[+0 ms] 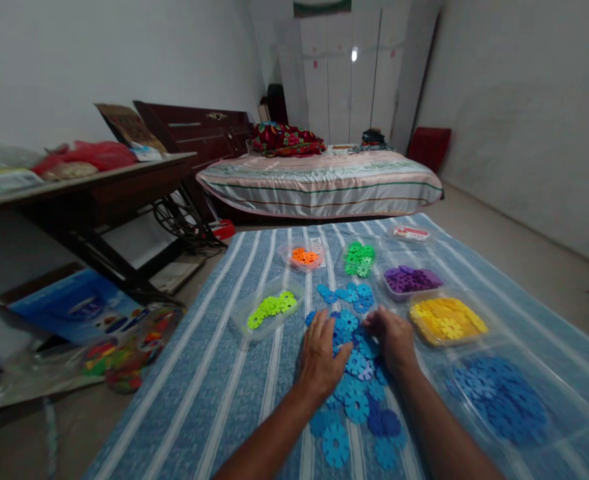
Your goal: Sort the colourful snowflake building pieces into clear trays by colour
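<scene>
A loose spread of blue notched plastic discs point(357, 403), in lighter and darker shades, lies on the striped cloth in front of me. My left hand point(320, 353) rests over the left side of these discs, its fingers apart and the thumb stretched toward the middle. On the other side, my right hand point(393, 339) has its fingers curled in at the edge of the discs; whatever lies under the fingertips is hidden. Beyond both hands, a few more light blue discs point(363, 295) lie on the cloth.
Clear tubs surround the discs: lime green pieces point(273, 307) at left, orange pieces point(304, 256) and green pieces point(359, 259) behind, purple pieces point(412, 279), yellow pieces point(448, 319) and dark blue pieces point(504, 400) at right. A red-and-white packet point(411, 233) lies at the far right corner.
</scene>
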`<state>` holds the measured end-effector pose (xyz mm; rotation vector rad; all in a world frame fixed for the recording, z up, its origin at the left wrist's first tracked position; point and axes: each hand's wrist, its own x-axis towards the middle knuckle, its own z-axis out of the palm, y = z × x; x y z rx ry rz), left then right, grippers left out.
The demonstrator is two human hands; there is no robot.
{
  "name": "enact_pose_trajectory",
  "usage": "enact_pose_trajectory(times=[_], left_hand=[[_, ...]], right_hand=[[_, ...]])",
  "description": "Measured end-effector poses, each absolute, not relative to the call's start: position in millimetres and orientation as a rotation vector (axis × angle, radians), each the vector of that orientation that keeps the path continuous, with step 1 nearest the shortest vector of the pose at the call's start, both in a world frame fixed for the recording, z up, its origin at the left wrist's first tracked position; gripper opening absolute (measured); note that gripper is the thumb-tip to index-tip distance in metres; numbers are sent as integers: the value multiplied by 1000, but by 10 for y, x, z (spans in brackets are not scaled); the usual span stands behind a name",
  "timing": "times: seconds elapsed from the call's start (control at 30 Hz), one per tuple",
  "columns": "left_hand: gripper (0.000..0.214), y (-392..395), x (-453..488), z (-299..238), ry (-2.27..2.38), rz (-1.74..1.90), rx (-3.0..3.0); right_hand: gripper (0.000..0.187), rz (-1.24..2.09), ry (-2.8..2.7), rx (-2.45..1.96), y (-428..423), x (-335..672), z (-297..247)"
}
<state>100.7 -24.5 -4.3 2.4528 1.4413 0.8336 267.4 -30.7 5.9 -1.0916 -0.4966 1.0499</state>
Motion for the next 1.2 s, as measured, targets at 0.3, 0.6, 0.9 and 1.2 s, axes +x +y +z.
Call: enact_pose_trajectory(times=[0.3,0.6,0.9,1.2], left_hand=[[66,740,1525,198,1909,359,2205],[64,728,1970,177,1566,332,2444],[24,614,1840,197,1165,349,2734],[32,-100,979,172,963,482,2769]], right_hand=[[41,1094,-369,-994,-278,2698,126],[40,1085,-373,-980,-238,2717,97],[39,1062,-343,-966,-244,2716,147],[40,1028,-404,-1061,-258,2723,101]])
